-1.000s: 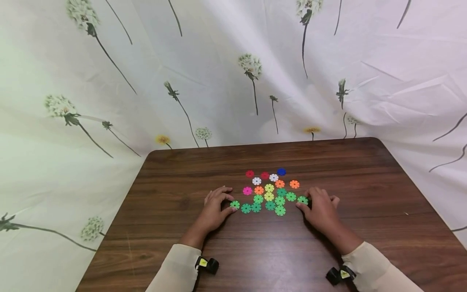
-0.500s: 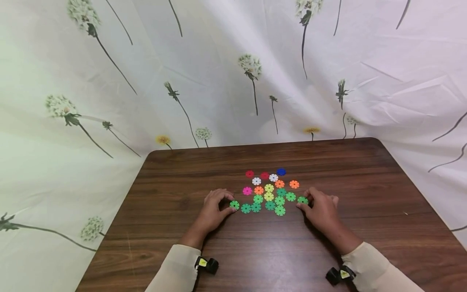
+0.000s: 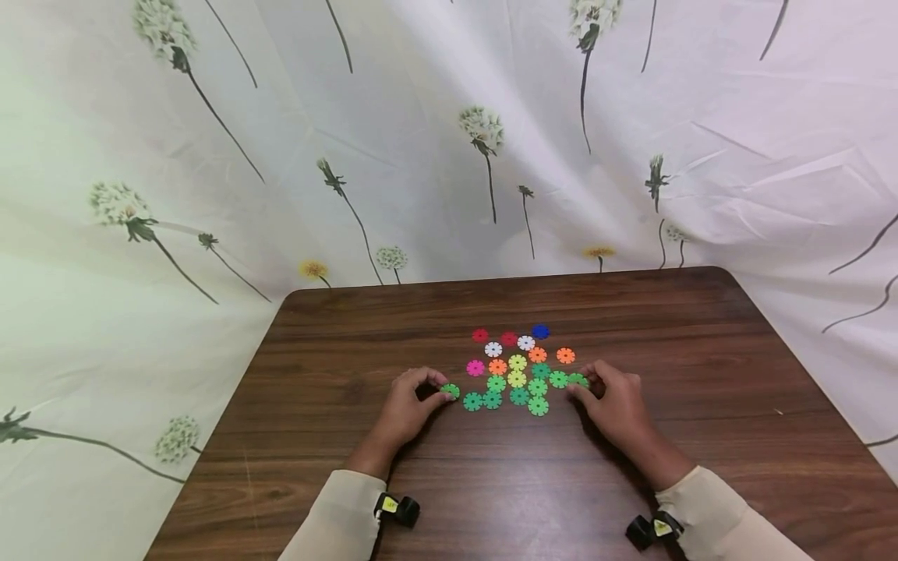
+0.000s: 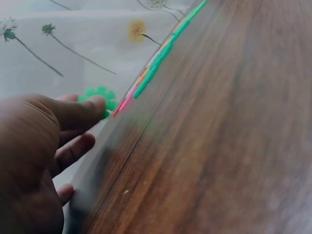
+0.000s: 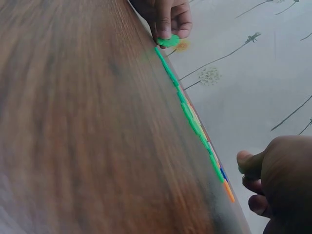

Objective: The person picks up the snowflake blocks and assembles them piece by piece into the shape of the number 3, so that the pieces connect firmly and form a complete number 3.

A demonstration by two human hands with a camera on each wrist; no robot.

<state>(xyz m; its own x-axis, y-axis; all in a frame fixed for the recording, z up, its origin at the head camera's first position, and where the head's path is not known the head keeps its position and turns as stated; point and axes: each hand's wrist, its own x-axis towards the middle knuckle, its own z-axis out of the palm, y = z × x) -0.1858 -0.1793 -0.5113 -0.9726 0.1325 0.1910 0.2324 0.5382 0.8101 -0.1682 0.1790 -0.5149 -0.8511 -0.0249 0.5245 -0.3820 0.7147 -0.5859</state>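
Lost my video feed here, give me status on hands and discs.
Left hand pinches a green disc, lifted off the table. Right hand grips the rightmost green disc. Other discs lie flat between them, nothing in the way.

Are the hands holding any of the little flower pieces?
The left hand pinches a green disc by its edge, lifted off the table. The right hand touches another green disc; its grip is unclear.

no readable text, labels or numbers anywhere
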